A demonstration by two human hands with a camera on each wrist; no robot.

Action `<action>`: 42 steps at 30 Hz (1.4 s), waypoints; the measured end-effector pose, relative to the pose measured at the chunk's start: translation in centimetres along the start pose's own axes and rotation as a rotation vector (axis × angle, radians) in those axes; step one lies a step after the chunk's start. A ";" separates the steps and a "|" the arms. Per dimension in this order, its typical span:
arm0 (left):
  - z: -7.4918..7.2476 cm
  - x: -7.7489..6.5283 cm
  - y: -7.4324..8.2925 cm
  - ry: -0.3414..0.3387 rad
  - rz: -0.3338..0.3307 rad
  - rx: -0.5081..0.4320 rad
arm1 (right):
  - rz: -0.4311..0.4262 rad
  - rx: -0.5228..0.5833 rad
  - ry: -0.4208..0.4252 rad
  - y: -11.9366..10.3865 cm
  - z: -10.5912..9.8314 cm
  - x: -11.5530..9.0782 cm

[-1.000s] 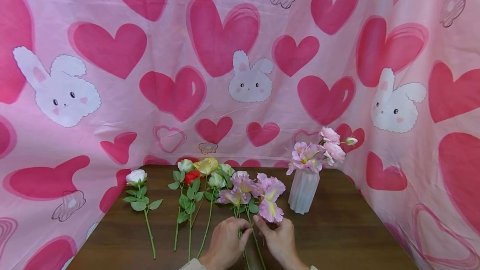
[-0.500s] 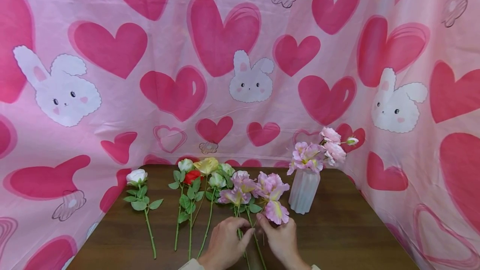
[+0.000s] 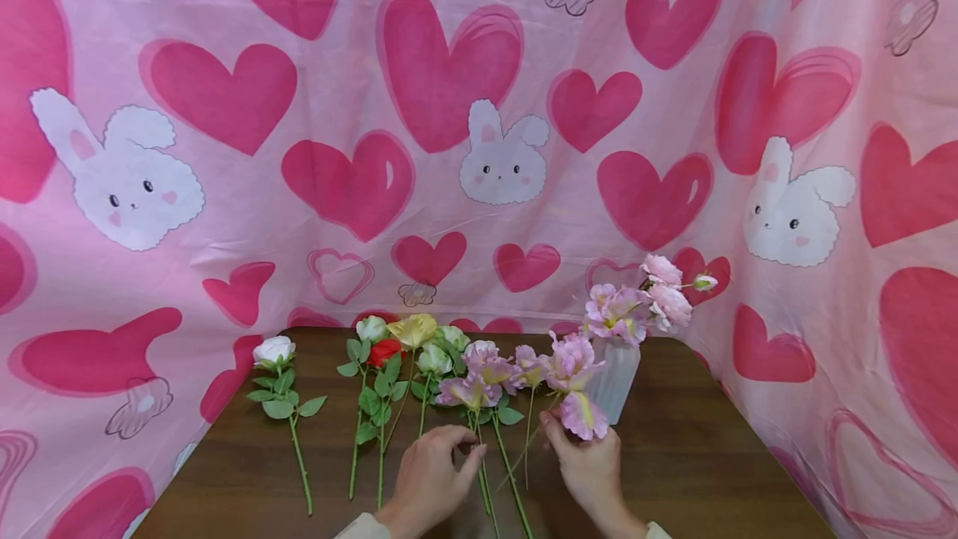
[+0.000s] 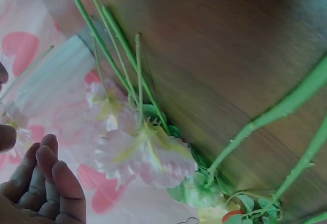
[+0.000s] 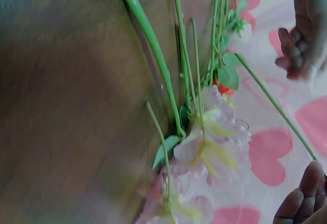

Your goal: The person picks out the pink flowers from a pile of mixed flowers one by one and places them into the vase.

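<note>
My right hand [image 3: 591,466] pinches a pink-and-yellow iris [image 3: 573,363] by its thin stem, just under the bloom. The stem [image 5: 273,101] slants free above the table in the right wrist view. My left hand [image 3: 428,472] hovers over the stems at the middle; its fingers [image 4: 47,165] bend loosely with nothing between them. Beneath it lie pink irises [image 3: 479,385], and a smaller pink iris [image 3: 528,366] lies beside them. Just behind the held bloom, a white fluted vase [image 3: 619,381] stands upright, partly hidden by its petals.
The vase bears a pink iris [image 3: 615,313] and pink ranunculus-like blooms [image 3: 669,306]. Left of centre on the brown table [image 3: 674,472] lie a red rose [image 3: 385,351], a yellow flower [image 3: 413,329] and pale green-white roses [image 3: 434,358]. A white rose [image 3: 274,350] lies apart at far left.
My right hand has moved right with the iris, towards the vase, uncovering the smaller iris on the table. My left hand has drawn slightly left, away from it, with its fingers loosened.
</note>
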State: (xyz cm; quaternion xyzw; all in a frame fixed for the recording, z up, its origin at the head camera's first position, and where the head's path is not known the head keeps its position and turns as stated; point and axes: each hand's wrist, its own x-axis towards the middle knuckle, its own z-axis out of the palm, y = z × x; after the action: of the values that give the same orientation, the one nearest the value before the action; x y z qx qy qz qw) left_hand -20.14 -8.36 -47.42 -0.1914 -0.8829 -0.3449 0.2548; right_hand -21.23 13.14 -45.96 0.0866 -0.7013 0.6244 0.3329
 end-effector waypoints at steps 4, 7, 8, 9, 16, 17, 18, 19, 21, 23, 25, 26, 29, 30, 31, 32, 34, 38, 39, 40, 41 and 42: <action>-0.4 0.0 -0.3 -0.015 -0.015 0.001 | -0.029 -0.025 0.019 -0.2 -0.7 0.8; -0.6 -0.1 -0.5 -0.005 -0.014 0.013 | -0.057 -0.051 0.034 -0.3 -1.4 1.4; -0.6 -0.1 -0.6 0.001 -0.012 0.016 | -0.066 -0.062 0.038 -0.4 -1.6 1.7; -0.7 -0.2 -0.7 0.007 -0.011 0.017 | -0.081 -0.082 0.047 -0.4 -1.9 1.9; -1.0 -0.1 -1.3 0.032 -0.019 0.026 | -0.218 -0.181 0.125 -2.9 -3.2 3.2; -1.0 -0.1 -1.3 0.032 -0.022 0.026 | -0.239 -0.192 0.137 -3.5 -3.3 3.3; -1.0 -0.1 -1.3 0.032 -0.023 0.029 | -0.260 -0.195 0.148 -4.0 -3.4 3.4; -1.1 -0.1 -1.3 0.031 -0.026 0.031 | -0.282 -0.197 0.150 -4.3 -3.6 3.5; -1.1 -0.1 -1.3 0.025 -0.031 0.033 | -0.303 -0.190 0.156 -4.7 -3.9 3.7; -1.2 0.0 -1.3 0.021 -0.038 0.036 | -0.313 -0.183 0.149 -5.0 -4.3 4.0; -1.2 0.0 -1.3 0.020 -0.044 0.040 | -0.311 -0.178 0.142 -5.2 -4.7 4.4; -1.3 0.0 -1.3 0.021 -0.047 0.041 | -0.306 -0.176 0.146 -5.3 -4.9 4.6; -1.3 0.0 -1.4 0.025 -0.049 0.042 | -0.290 -0.175 0.167 -5.5 -5.5 5.2; -1.3 0.0 -1.4 0.026 -0.048 0.044 | -0.292 -0.179 0.182 -5.6 -5.7 5.5; -1.3 0.0 -1.4 0.027 -0.046 0.042 | -0.293 -0.178 0.194 -5.6 -5.9 5.7; -1.3 0.0 -1.5 0.026 -0.044 0.042 | -0.302 -0.184 0.208 -5.7 -6.1 6.0; -1.4 0.0 -1.5 0.024 -0.040 0.041 | -0.338 -0.201 0.237 -5.7 -6.5 6.5; -1.4 -0.1 -1.5 0.023 -0.041 0.047 | -0.452 -0.187 0.277 -5.5 -7.1 7.8; -1.4 -0.1 -1.5 0.023 -0.042 0.049 | -0.480 -0.167 0.282 -5.5 -7.3 8.1; -1.4 -0.1 -1.5 0.023 -0.043 0.053 | -0.503 -0.137 0.282 -5.4 -7.4 8.5; -1.4 -0.1 -1.5 0.025 -0.044 0.056 | -0.517 -0.093 0.273 -5.4 -7.6 8.8; -1.4 -0.2 -1.5 0.025 -0.043 0.059 | -0.529 -0.064 0.267 -5.4 -7.7 9.1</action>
State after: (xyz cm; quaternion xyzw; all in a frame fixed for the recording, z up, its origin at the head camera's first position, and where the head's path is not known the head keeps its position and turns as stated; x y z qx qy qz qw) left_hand -20.32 -10.40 -47.37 -0.1603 -0.8933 -0.3266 0.2640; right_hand -22.49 21.91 -36.28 0.1731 -0.6238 0.4992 0.5759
